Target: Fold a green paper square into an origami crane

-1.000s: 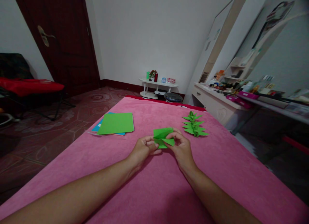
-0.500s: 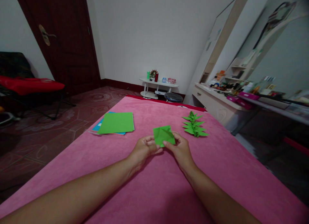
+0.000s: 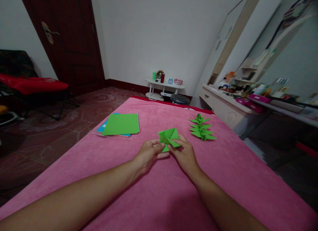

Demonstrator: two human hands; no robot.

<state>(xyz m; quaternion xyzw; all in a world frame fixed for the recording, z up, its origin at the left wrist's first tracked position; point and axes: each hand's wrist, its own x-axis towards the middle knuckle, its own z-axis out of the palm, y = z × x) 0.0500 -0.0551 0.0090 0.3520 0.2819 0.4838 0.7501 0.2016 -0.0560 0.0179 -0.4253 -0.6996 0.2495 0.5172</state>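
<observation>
A small folded green origami paper (image 3: 171, 134) is held between my two hands above the pink cloth. My left hand (image 3: 151, 152) is closed on its left edge, thumb on top and fingers beneath. At the lower right, my right hand (image 3: 183, 152) pinches a raised flap of the same paper. The paper's layers stand partly apart, with a pocket showing at the top. To the right lies a row of folded green paper cranes (image 3: 202, 129). On the left rests a stack of flat paper with a green sheet (image 3: 121, 124) on top and blue sheets under it.
The pink cloth (image 3: 119, 198) covers the surface below my hands. Beyond it stand a low white table (image 3: 165, 83) with small items and a dark round object (image 3: 180, 99). A cluttered dresser (image 3: 223, 101) is at the right; a red folding chair (image 3: 34, 84) is at the left.
The green paper was a flat square; now a flap is lifted and its layers are spread. My right fingers have shifted onto that flap. The view has moved slightly.
</observation>
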